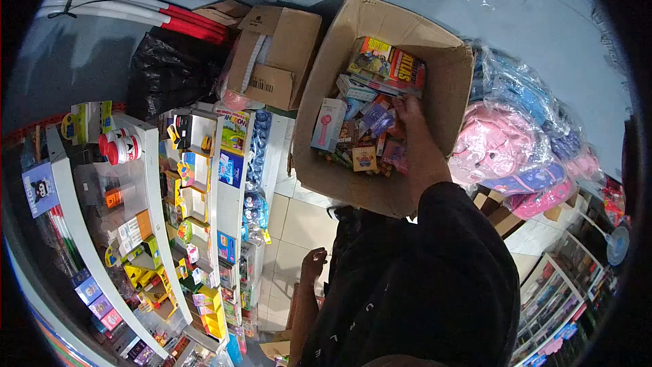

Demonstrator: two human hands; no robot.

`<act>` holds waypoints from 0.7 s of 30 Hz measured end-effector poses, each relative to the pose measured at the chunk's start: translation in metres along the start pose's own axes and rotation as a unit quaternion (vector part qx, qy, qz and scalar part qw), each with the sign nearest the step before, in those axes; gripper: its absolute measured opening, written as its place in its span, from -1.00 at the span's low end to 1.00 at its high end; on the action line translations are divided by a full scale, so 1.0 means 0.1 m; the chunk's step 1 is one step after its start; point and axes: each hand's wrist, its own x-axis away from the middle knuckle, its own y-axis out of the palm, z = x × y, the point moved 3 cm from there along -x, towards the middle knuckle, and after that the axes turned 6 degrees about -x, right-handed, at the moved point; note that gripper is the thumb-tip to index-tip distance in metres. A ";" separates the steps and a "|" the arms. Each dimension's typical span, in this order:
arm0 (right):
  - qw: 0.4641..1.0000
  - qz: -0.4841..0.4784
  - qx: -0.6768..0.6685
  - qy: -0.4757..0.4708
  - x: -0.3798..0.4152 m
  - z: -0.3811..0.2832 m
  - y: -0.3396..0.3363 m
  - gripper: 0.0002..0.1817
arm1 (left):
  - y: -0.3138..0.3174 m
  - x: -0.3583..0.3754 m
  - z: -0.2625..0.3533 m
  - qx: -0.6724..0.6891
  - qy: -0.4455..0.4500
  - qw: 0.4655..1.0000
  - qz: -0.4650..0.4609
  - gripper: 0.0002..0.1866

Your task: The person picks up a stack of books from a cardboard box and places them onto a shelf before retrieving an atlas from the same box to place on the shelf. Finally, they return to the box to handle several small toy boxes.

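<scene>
My right hand (pixel 409 113) reaches down into a large open cardboard box (pixel 435 37). Its fingers are curled just below a red and yellow atlas book (pixel 407 71), at the edge of a heap of small packs; what they hold, if anything, is hidden. Near the hand lie a purple pack (pixel 377 121) and a small tan box with a picture (pixel 365 159). A white box with a pink drawing (pixel 329 124) leans at the box's left side. My left hand (pixel 314 263) hangs low beside my body, fingers loosely bent and apart, with nothing visible in it.
Another cardboard box (pixel 288 47) and a black plastic bag (pixel 173 71) stand left of the large box. Shelves (pixel 159 231) of toys and stationery line the left. Plastic-wrapped pink and blue bags (pixel 506 139) lie right. Beneath is a tiled floor (pixel 288 221).
</scene>
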 end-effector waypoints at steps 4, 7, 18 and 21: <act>0.999 0.036 0.002 -0.004 0.15 -0.04 0.07 -0.51 | 0.04 -0.07 -0.11 0.029 0.021 0.999 0.002 -0.65; 0.999 0.041 -0.009 -0.004 0.07 -0.03 0.08 -0.60 | 0.03 -0.08 -0.04 0.024 0.022 0.999 0.011 -0.67; 0.991 0.090 -0.089 0.048 0.95 0.11 0.29 -0.58 | 0.00 -0.14 0.03 0.014 0.038 0.999 0.001 -0.60; 0.995 0.032 -0.085 0.044 0.81 0.15 0.15 -0.57 | -0.01 -0.27 -0.14 0.019 0.059 0.998 0.001 -0.61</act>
